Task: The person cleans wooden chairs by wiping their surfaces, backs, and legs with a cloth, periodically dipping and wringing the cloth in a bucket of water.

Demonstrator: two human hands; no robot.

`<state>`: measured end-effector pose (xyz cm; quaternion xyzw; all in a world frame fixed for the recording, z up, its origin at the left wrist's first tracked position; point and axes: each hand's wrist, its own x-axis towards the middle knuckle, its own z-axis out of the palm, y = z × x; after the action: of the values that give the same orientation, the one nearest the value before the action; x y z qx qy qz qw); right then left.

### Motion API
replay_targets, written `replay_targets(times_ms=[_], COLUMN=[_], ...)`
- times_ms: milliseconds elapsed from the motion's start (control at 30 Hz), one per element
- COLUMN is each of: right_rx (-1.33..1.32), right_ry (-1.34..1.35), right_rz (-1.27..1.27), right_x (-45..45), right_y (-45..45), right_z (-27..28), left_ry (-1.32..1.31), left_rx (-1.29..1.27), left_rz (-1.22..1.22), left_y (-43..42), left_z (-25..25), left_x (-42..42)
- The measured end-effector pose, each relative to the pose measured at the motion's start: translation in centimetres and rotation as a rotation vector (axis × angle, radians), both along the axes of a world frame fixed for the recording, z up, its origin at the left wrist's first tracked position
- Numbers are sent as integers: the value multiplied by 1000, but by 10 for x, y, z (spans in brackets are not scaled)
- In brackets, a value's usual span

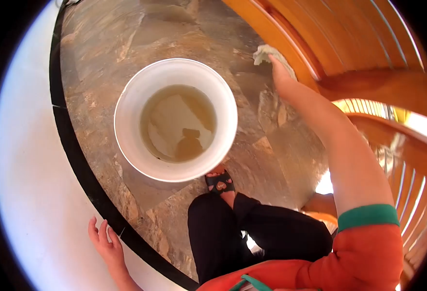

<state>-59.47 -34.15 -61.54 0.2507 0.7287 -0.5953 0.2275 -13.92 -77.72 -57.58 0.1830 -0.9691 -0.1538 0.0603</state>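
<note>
My right hand (281, 72) is closed on a pale, crumpled cloth (267, 53), pressed against the lower edge of an orange-brown wooden furniture panel (291, 41). Part of the cloth is hidden behind the hand. At the lower left, my left hand (108, 242) hangs in front of the white wall with its fingers apart and nothing in them. Between the two hands a white bucket (126, 116) stands on the floor, holding murky, yellowish-brown water (174, 123) with reflections on it.
Brown stone-patterned flooring (174, 29) surrounds the bucket. A black skirting strip (73, 140) curves along the white wall (27, 131) on the left. Slatted wooden furniture (378, 92) fills the right side. My sandalled foot (220, 184) is close to the bucket's near rim.
</note>
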Motion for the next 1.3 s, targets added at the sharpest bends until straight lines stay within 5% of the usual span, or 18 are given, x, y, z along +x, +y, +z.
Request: replay_targets(times_ms=[167, 267, 300, 333, 467, 533, 733, 767, 833, 933, 1000, 1033, 1133, 1200, 1300], right_rx=[199, -21, 148, 318, 242, 347, 510, 432, 968, 1305, 1207, 1182, 744, 224, -223], right_ry=[-71, 53, -22, -103, -122, -34, -3, -163, -140, -343, -485, -383, -136, -31, 53], right_rz=[-157, -391, -347, -312, -485, -646, -798, -906, -412, 749, 932, 1059, 473, 286, 116], right_x=[87, 161, 195, 233, 356, 410, 468, 468, 473, 456, 422, 412, 372, 343, 316], right_y=[98, 207, 248, 280, 249, 331, 351, 373, 335, 322, 270, 296, 201, 165, 61], right_z=[-26, -77, -77, -74, 34, -1, 8, -12, 16, 14, 46, 10, 80, 88, 154], left_ry=[84, 122, 124, 126, 115, 122, 174, 200, 260, 335, 337, 371, 354, 344, 339], left_rx=[16, 13, 16, 25, 77, 97, 27, 18, 8, 97, 110, 133, 244, 260, 303], left_rz=[-30, 8, 12, -2, -61, -86, -258, -276, -256, -210, -157, -161, -128, -138, -160], left_y=[0, 7, 11, 13, 29, 39, 47, 46, 46, 51, 62, 66, 83, 90, 96], left_z=[10, 21, 22, 20, 15, 19, 42, 48, 59, 66, 68, 63, 59, 51, 48], left_x=[24, 30, 31, 35, 41, 38, 29, 26, 24, 24, 24, 25, 34, 45, 55])
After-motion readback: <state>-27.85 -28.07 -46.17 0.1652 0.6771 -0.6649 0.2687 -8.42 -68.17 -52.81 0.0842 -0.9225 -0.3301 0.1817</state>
